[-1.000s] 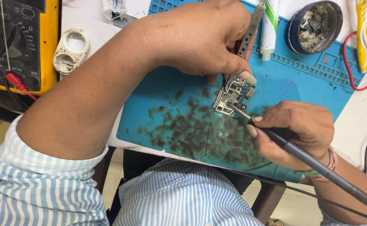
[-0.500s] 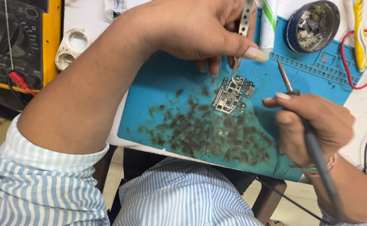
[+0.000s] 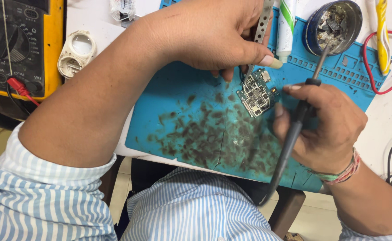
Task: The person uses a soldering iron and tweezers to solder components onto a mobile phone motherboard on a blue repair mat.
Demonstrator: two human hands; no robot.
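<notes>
The left hand [image 3: 214,38] is reaching over the blue mat [image 3: 169,120] and is gripping metal tweezers [image 3: 260,31] between thumb and fingers, so the hand is closed on them. The tweezers are pointing down, and their tips are touching the top edge of the board [image 3: 257,93], or are just above it; I cannot tell which. The board is a small circuit board with silver shields, and it is lying flat on the mat, between the two hands and a little tilted.

The right hand [image 3: 327,127] is wrapping around the black handle of a soldering iron [image 3: 296,134], fingers closed on it. The iron is pointing up and away from the board, and its thin tip is sitting in the round tin [image 3: 312,27], which is holding grey metal scraps. The heel of this hand is resting on the mat, just beside the board.

The mat is showing many dark burn stains in the middle. A white and green tube [image 3: 286,27] is lying just left of the tin. A yellow multimeter [image 3: 19,44] with a red plug is standing at the far left, and a white round part [image 3: 75,53] is lying beside it. A red wire [image 3: 379,85] is curling at the right edge of the mat.
</notes>
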